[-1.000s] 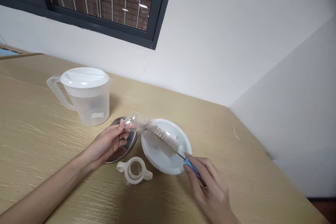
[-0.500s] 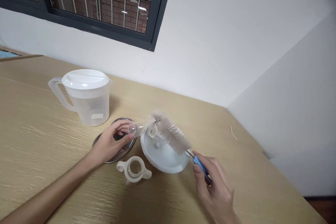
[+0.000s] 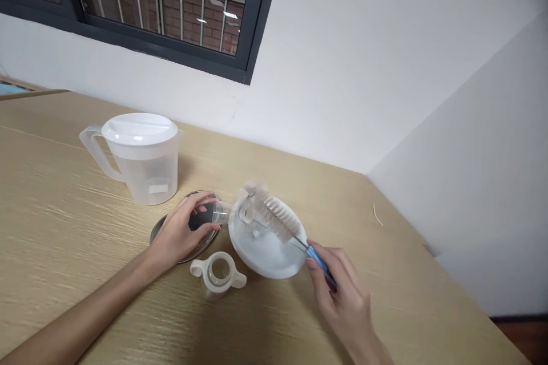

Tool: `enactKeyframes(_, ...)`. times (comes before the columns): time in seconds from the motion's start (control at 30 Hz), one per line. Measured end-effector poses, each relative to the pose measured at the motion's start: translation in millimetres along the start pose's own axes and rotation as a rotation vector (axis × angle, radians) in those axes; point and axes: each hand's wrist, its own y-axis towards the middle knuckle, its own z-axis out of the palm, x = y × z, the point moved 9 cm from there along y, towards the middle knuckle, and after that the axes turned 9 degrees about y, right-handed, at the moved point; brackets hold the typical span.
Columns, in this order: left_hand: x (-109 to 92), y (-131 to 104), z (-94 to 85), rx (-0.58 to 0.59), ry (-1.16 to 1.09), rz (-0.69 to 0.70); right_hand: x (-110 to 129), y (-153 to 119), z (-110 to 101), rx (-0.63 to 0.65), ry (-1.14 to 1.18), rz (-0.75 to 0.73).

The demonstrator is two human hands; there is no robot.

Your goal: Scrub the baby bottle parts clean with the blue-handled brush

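Note:
My left hand (image 3: 182, 232) has thumb and fingers about the end of a small clear plastic cup-shaped piece (image 3: 221, 213), lying sideways by the bowl's left rim. In my right hand (image 3: 338, 282) is a bottle brush (image 3: 278, 218) with a blue handle and pale bristles, tilted over the white bowl (image 3: 274, 265). The brush tip is blurred. Inside the bowl are a whitish ring (image 3: 246, 214), a small pale piece (image 3: 256, 234) and a thin wire, partly hidden by the brush. A clear bottle with a two-handled whitish collar (image 3: 219, 272) stands in front of the bowl.
Under my left hand lies a round metal-rimmed dark plate (image 3: 160, 228). A lidded translucent pitcher (image 3: 148, 168) holding liquid stands at the back left. A thin pale strip (image 3: 377, 215) lies on the wooden table (image 3: 428, 291) to the right. Wall and barred window are behind.
My right hand has shifted slightly left and up with the bottle brush. The clear piece in my left hand is now more level, and its thumb and fingers sit farther back on it.

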Motion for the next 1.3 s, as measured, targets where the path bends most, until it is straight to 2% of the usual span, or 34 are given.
enactKeyframes(0.13,-3,-2,-2.6,0.008,-0.032,-0.012,7,-1,9,0.08,0.063,-0.039)
enactKeyframes(0.37,-5,-2,-1.5,-0.007,-0.016,0.037,-8,1,1,0.014,-0.018,0.03)
enactKeyframes(0.63,-9,-4,-5.1,-0.035,-0.004,0.052,6,-4,10,0.089,0.065,-0.048)
enactKeyframes(0.8,-11,-4,-9.4,-0.064,0.007,0.038,-6,1,2,0.035,-0.03,0.018)
enactKeyframes(0.93,-13,-4,-11.0,-0.073,0.026,0.047,-2,2,-3,-0.001,-0.014,0.005)
enactKeyframes(1.13,-10,-5,-11.1,-0.083,0.04,0.044,12,-3,4,0.048,0.061,-0.035)
enactKeyframes(1.3,-11,-5,-13.2,-0.108,0.036,0.047,9,-1,10,0.078,0.047,-0.04)
